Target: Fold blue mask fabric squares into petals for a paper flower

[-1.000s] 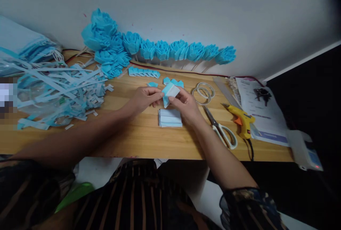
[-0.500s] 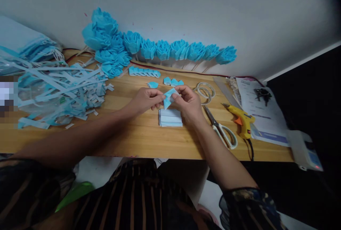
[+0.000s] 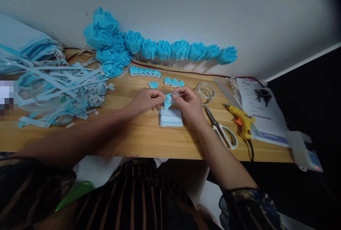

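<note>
Between both hands is a small folded piece of light-blue mask fabric (image 3: 168,101), with its top edge rolled over. My left hand (image 3: 147,100) pinches its left corner between thumb and fingers. On the opposite corner, my right hand (image 3: 188,104) grips it with the thumb in front and the fingers behind. Just below lies a stack of pale-blue fabric pieces (image 3: 171,119). Beyond my hands sit a single folded petal (image 3: 153,85), a short row of folded petals (image 3: 174,82) and a longer overlapping row (image 3: 145,72).
Blue fabric flowers (image 3: 179,49) on sticks line the wall. Cut strips (image 3: 66,88) and a pile of masks (image 3: 29,42) cover the left side. Tape rings (image 3: 205,93), scissors (image 3: 221,129), a yellow glue gun (image 3: 242,120) and a printed sheet (image 3: 255,105) lie to the right.
The fabric's upper edge has been folded down, and its outline differs from before. Both hands stay in nearly the same place, gripping it.
</note>
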A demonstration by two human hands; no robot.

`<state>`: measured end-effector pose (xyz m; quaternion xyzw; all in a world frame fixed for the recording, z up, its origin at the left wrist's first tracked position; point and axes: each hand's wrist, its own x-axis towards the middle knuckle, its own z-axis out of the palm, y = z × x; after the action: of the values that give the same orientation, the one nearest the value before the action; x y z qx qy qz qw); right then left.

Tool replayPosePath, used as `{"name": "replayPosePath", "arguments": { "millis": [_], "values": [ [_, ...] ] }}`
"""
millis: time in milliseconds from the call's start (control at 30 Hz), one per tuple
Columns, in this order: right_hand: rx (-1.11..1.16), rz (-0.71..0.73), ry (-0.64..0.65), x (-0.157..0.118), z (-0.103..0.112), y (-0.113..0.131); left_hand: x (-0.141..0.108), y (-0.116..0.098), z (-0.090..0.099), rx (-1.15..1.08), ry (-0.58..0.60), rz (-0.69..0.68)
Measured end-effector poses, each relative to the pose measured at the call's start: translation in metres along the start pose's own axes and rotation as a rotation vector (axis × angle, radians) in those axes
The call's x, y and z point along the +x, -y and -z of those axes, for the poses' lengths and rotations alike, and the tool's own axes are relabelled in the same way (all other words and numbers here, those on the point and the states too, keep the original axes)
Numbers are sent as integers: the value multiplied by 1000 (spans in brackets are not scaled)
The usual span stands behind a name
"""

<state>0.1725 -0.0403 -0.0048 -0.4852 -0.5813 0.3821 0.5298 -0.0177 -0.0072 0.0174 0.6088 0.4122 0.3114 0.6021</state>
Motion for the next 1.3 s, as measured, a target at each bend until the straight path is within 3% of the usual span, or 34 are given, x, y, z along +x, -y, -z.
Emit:
{"name": "replayPosePath", "arguments": {
  "millis": [200, 367, 533, 767, 967, 1300],
  "values": [
    [-179, 219, 65, 0, 2, 10, 0, -4, 0, -48, -35, 69],
    [-272, 249, 119, 2, 3, 12, 0, -3, 1, -109, -45, 74],
    [-234, 206, 134, 1, 4, 10, 1, -3, 2, -96, -42, 77],
    [140, -65, 145, 0, 3, 7, 1, -1, 4, -71, -34, 36],
    [204, -214, 145, 0, -2, 3, -1, 1, 1, -58, -1, -5],
    [-6, -109, 80, -2, -2, 3, -1, -1, 2, -10, 22, -35]
  ]
}}
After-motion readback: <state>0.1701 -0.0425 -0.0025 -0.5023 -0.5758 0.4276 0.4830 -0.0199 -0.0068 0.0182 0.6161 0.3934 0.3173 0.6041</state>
